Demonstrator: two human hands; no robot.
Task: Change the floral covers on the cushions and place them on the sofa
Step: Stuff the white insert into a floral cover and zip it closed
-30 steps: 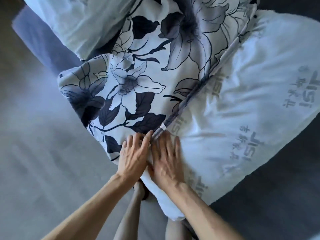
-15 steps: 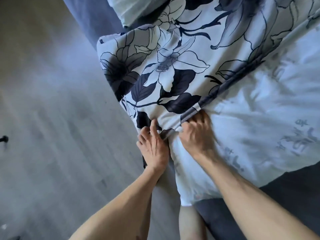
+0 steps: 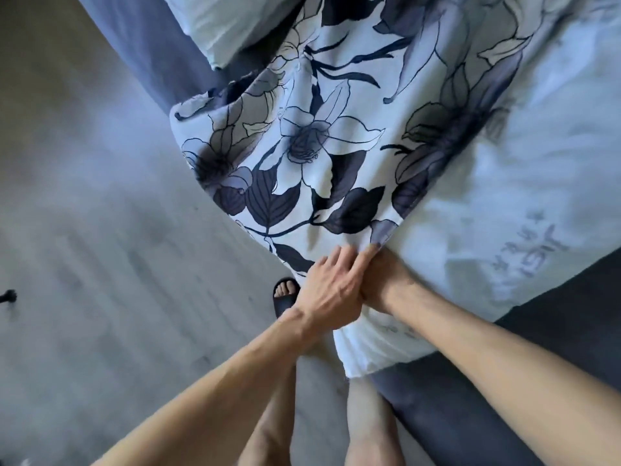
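Observation:
A white cushion insert [image 3: 524, 183] with grey printed lettering lies on the dark sofa [image 3: 497, 391], partly inside a floral cover [image 3: 316, 153] of white cloth with dark blue and grey flowers. The cover's open edge runs diagonally across the insert. My left hand [image 3: 331, 290] pinches the near corner of that edge. My right hand [image 3: 386, 284] is tucked under the cover's edge against the insert, its fingers hidden by the cloth and by my left hand.
A second pale cushion [image 3: 235, 25] lies at the back on the sofa. Grey floor [image 3: 84, 230] spreads to the left. My foot in a dark slipper [image 3: 285, 294] stands beside the sofa's edge. A small dark object [image 3: 8, 295] sits at the far left.
The floral cover's edge has slid further over the white insert. My right hand has gone from resting on the insert to under the cover's edge; my left hand has shifted right onto the corner.

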